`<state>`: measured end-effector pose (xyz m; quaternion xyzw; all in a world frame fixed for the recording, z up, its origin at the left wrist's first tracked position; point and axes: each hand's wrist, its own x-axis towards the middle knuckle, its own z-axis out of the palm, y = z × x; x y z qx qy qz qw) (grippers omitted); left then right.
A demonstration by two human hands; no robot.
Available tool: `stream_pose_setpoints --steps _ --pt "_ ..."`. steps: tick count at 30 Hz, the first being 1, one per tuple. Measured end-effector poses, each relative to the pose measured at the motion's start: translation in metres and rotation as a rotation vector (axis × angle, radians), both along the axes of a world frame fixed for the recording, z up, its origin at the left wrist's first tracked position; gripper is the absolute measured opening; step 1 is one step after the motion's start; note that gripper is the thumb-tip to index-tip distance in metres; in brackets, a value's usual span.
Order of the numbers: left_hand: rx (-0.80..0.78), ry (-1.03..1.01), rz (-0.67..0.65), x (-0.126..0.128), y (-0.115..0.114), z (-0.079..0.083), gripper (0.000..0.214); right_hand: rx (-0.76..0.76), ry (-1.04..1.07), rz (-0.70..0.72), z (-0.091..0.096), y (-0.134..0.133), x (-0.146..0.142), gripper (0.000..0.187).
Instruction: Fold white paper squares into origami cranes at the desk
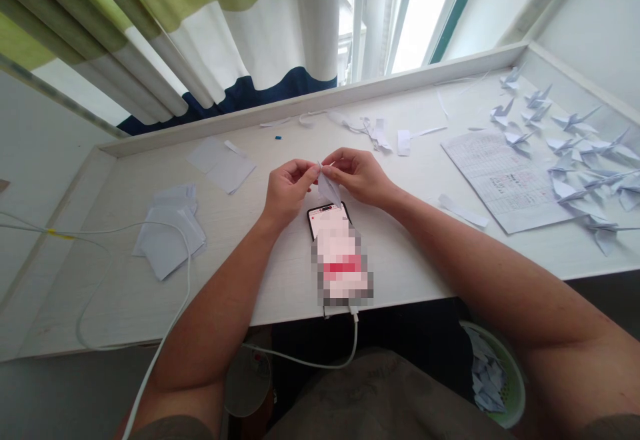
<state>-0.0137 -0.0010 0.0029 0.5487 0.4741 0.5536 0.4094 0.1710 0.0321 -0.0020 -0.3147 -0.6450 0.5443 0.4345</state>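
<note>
Between my two hands is a small piece of folded white paper (330,190), pointed at its lower end. My left hand (290,187) pinches its upper left edge with thumb and forefinger. From the other side, my right hand (357,175) grips its top between thumb and fingers. Just below the paper lies a phone (337,253) with a lit pinkish screen, partly blurred out. Several folded paper cranes (570,120) stand at the right end of the white desk (400,253).
A stack of white paper squares (170,233) and loose sheets (223,163) lie on the left. Paper scraps (375,133) lie at the back. A printed sheet (505,180) is on the right. A white cable (187,260) crosses the left. Below stands a green basket (517,387) of paper.
</note>
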Motion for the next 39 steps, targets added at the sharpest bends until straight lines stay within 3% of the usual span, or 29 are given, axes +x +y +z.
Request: stream_pose_setpoints --steps 7,15,20,28,39 --pt "0.007 -0.048 0.154 -0.002 0.002 0.001 0.031 -0.110 -0.010 0.111 0.006 -0.002 0.001 0.050" --pt "-0.042 -0.075 0.016 -0.004 0.000 0.008 0.044 -0.125 0.000 0.070 0.009 -0.001 0.004 0.049" --pt "-0.001 -0.025 0.021 -0.004 0.001 0.007 0.042 -0.140 0.003 0.060 0.012 -0.002 0.004 0.048" --pt "0.107 -0.059 0.235 -0.006 0.006 0.003 0.037 -0.250 -0.071 0.215 0.011 -0.005 0.005 0.049" --pt "0.117 -0.179 0.396 0.001 0.003 0.000 0.044 -0.138 0.065 0.083 0.010 -0.007 -0.001 0.052"
